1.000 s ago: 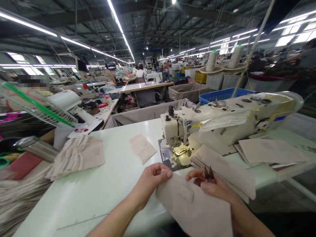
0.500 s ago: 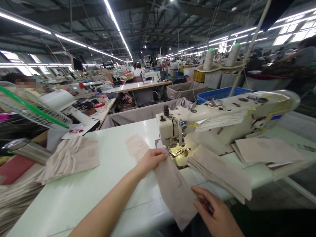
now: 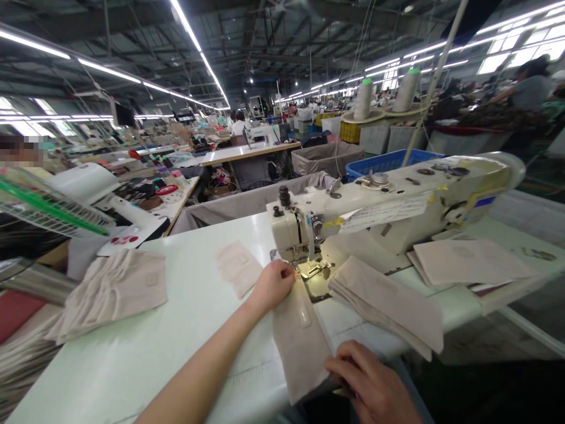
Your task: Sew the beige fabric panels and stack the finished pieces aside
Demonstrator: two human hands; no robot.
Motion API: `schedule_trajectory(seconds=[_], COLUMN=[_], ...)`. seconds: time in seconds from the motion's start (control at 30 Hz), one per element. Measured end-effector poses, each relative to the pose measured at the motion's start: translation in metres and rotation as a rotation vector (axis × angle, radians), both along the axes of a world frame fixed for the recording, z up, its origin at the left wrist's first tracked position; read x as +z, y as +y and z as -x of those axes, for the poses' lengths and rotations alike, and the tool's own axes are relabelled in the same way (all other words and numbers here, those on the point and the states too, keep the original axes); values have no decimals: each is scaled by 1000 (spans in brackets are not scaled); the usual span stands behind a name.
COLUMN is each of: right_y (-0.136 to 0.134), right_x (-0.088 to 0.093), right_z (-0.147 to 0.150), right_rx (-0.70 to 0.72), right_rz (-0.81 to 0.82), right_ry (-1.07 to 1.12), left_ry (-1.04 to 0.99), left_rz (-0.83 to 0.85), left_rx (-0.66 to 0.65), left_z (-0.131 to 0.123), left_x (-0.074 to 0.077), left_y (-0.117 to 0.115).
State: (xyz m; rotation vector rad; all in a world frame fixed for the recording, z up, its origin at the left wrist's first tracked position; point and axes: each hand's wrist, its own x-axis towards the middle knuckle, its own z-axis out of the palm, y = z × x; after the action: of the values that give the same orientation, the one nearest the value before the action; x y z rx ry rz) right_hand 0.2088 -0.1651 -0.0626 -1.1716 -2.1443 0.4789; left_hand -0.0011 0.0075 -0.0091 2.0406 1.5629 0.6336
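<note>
A long beige fabric piece with a small tab on it lies at the sewing machine, its lower end reaching over the table's front edge. My left hand is closed on the fabric's upper end, right beside the needle area. At the lower right edge of the piece, my right hand pinches it between thumb and fingers. Something small and dark is tucked in the right palm; I cannot make out what. Another beige piece lies flat left of my left hand.
A fanned beige stack lies on the left, near a white fan. Folded beige pieces lie right of the needle, with more pieces farther right. Behind the machine stand a blue basket and thread cones.
The long fabric piece has turned straighter, and its upper end is now at the needle area. My right hand has shifted slightly down and left with its edge. The view has swung a little right.
</note>
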Motion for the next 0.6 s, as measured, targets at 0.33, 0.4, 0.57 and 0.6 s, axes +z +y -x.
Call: schedule_trajectory(seconds=[0.33,0.4,0.57,0.6], right_y=[3,3,3,3], right_x=[0,0,-1,-2], right_z=[9,9,10,10], right_rx=[-10,-4,-4,-5], right_rz=[-58,-60,-49,-49], right_ry=[-28,-36,-50,-51], left_ry=[100,109,121,122], left_rz=[100,106,112,112], left_rx=[80,90,100,100], left_z=[0,0,-1,-2], left_x=[6,6,6,6], left_y=[14,15,15,14])
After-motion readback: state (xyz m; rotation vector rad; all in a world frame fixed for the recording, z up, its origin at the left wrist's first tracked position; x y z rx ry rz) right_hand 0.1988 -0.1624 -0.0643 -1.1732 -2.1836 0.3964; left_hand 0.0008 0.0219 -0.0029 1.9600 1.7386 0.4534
